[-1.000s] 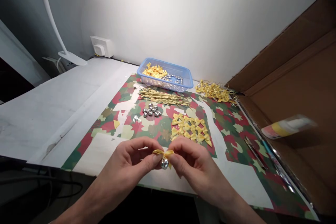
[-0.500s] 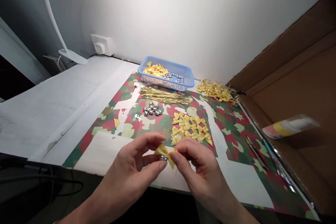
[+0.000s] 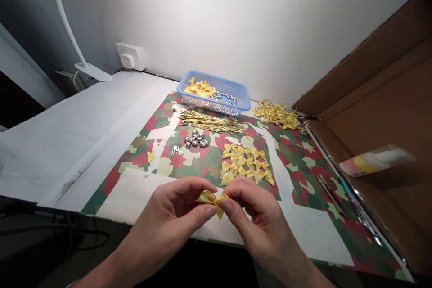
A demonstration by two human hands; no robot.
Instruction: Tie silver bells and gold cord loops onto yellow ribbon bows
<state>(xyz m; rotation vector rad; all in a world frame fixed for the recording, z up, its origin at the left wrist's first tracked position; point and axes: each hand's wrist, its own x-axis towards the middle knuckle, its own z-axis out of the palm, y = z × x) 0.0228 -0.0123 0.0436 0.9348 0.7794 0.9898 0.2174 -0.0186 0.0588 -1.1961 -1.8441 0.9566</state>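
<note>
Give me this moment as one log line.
left hand: pinches bow; right hand: pinches same bow; bells: clustered; other bows: in rows, right of bells; basket: behind bells

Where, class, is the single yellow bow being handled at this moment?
In the head view, the yellow bow is below the picture's middle, held between the left hand and the right hand, nearer the camera than the rows of bows.

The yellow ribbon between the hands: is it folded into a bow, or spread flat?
Folded into a bow: the yellow ribbon shows two loops and a pinched middle, between left hand and right hand.
</note>
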